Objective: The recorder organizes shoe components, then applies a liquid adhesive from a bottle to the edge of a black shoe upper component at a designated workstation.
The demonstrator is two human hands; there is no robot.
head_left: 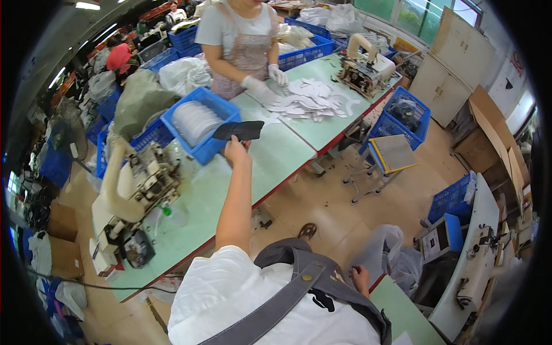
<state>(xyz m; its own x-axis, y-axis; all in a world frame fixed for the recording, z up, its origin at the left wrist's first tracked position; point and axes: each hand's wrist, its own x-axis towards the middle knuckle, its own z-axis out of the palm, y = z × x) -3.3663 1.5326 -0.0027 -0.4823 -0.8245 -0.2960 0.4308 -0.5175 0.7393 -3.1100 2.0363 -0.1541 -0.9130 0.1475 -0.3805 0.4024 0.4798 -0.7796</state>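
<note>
My left hand [236, 150] reaches out over the green-topped table [270, 164], closed on the near edge of a flat black piece [241, 131], perhaps fabric or leather. That piece hangs in the air beside a blue basket [208, 150] with a stack of white curved pieces [196, 122] in it. My right hand [360, 280] is low at my right side, near the grey apron [310, 273]. Its fingers look loosely bent, with nothing visible in them. Across the table a co-worker's gloved hands [261, 89] are at a pile of white cut pieces [313, 100].
A sewing machine [135, 192] stands on the table to my left, another machine [368, 66] at the far right end. A stool [379, 164] and a blue crate [407, 115] stand on the floor to the right. Plastic bags [388, 253] lie near my right side.
</note>
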